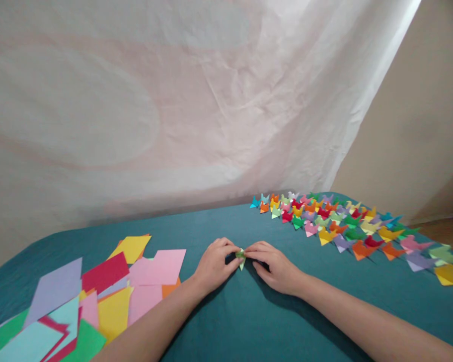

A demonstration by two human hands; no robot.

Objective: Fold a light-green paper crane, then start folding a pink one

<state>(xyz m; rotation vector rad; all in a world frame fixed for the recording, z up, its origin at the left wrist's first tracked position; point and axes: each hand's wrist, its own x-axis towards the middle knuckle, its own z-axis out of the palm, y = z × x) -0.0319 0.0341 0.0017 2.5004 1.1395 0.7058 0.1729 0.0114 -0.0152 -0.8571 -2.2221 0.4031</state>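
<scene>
A small light green folded paper piece [241,262] is held between my two hands, just above the teal tabletop. My left hand [219,262] pinches its left side between thumb and fingers. From the other side, the fingertips of my right hand [274,264] grip its upper right edge, while the right thumb sits lower and apart from the paper. A pointed tip of the paper hangs down toward me. The fingers cover part of it, so its full shape is hidden.
Loose coloured paper sheets [109,271] overlap at the left, partly under my left forearm. Rows of small folded paper birds [335,226] in many colours stand on the right of the teal table [219,322]. A pale cloth [211,100] hangs behind the table's far edge.
</scene>
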